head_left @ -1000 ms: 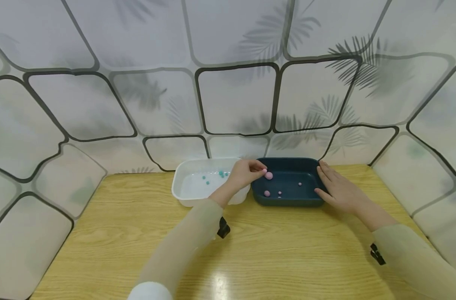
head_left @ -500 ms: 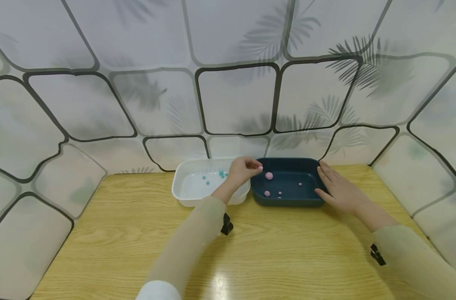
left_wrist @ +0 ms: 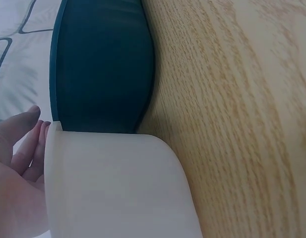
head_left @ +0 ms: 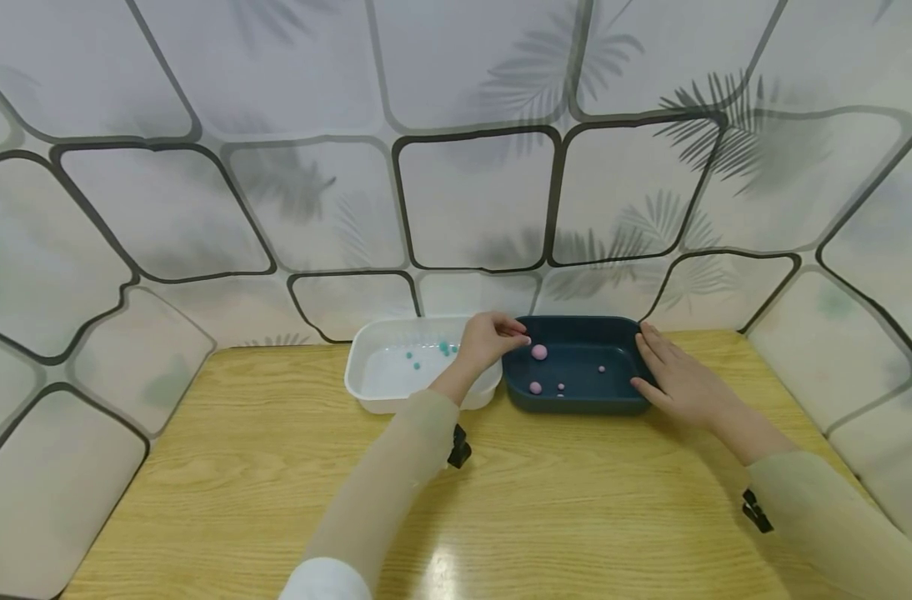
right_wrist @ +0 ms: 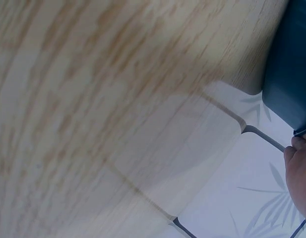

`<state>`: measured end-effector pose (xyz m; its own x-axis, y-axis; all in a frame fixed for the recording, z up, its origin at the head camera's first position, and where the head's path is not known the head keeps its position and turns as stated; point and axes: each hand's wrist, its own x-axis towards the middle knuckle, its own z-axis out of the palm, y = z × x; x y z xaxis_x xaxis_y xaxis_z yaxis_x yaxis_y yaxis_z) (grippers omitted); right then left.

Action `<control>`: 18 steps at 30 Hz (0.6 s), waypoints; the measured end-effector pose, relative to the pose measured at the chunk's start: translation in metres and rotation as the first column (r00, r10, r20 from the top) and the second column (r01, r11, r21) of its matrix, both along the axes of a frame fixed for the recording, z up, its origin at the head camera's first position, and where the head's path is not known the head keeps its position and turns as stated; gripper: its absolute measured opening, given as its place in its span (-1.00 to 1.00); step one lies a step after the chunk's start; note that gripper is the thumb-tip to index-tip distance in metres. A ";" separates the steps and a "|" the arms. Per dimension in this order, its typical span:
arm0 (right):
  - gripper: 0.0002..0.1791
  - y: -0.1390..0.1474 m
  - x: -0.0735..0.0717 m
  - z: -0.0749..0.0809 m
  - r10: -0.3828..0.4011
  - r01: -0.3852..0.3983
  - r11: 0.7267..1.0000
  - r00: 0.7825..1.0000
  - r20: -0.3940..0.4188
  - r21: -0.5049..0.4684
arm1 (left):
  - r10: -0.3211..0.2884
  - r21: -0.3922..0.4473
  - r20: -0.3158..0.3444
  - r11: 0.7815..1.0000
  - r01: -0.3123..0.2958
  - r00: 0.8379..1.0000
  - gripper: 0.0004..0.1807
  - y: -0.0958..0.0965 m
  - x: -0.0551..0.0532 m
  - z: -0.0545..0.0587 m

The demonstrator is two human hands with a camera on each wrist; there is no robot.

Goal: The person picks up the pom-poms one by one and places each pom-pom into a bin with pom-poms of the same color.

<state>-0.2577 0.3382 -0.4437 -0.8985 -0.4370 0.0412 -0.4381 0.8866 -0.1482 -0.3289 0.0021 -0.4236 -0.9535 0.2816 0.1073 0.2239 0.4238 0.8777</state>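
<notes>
My left hand [head_left: 486, 342] reaches over the white tub [head_left: 362, 392] to the left rim of the dark blue tub [head_left: 576, 406]. Thumb and fingertips pinch a small pink ball [head_left: 528, 340]; in the left wrist view the ball is hidden. Inside the blue tub lie several pink balls of mixed sizes, the biggest ball [head_left: 539, 352] just below those fingertips. Small teal balls [head_left: 444, 347] lie in the white tub. With fairly straight fingers, my right hand [head_left: 677, 375] rests against the blue tub's right end, also seen in the right wrist view.
Both tubs stand side by side at the back of the wood-grain table [head_left: 546, 500]. Behind and beside the table rises a patterned cloth wall [head_left: 471, 200]. Black clips [head_left: 459, 447] sit at both wrists.
My left hand drew back slightly left from over the blue tub, then eased a little right again, still pinching the small ball. The right hand and both tubs stayed in place.
</notes>
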 end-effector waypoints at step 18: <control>-0.05 0.001 -0.002 -0.002 -0.008 0.008 1.000 1.000 0.000 0.025 | 0.009 -0.032 -0.007 0.999 -0.009 1.000 -0.83 -0.003 0.003 0.001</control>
<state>-0.2597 0.3396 -0.4452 -0.9020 -0.4307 0.0300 -0.4308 0.8936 -0.1262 -0.3258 -0.0007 -0.4223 -0.9553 0.2766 0.1047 0.2258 0.4536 0.8621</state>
